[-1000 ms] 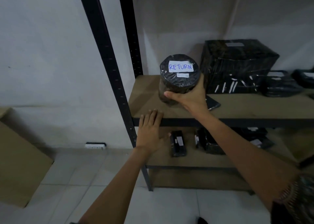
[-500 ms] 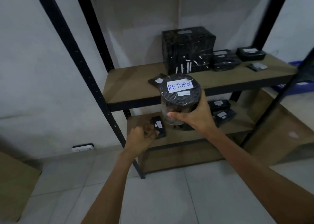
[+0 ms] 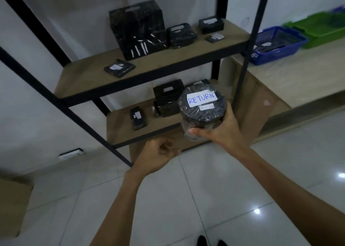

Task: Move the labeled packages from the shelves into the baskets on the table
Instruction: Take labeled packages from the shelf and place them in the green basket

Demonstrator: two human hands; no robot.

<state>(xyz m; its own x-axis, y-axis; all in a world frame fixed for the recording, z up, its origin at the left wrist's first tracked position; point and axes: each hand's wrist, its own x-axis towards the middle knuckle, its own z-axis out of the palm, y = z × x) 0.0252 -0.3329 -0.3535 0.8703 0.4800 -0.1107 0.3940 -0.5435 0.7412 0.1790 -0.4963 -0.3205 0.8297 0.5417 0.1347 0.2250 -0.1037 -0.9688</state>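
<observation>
One round black package labelled RETURN sits gripped in the right hand, fingers wrapped around it; the left hand curls loosely closed, empty, beside it.

The right hand grips a round black package from below, its white label reading "RETURN" facing up, in front of the lower shelf. The left hand is curled into a loose fist, empty, just beside it. A blue basket and a green basket sit on the table at right.
</observation>
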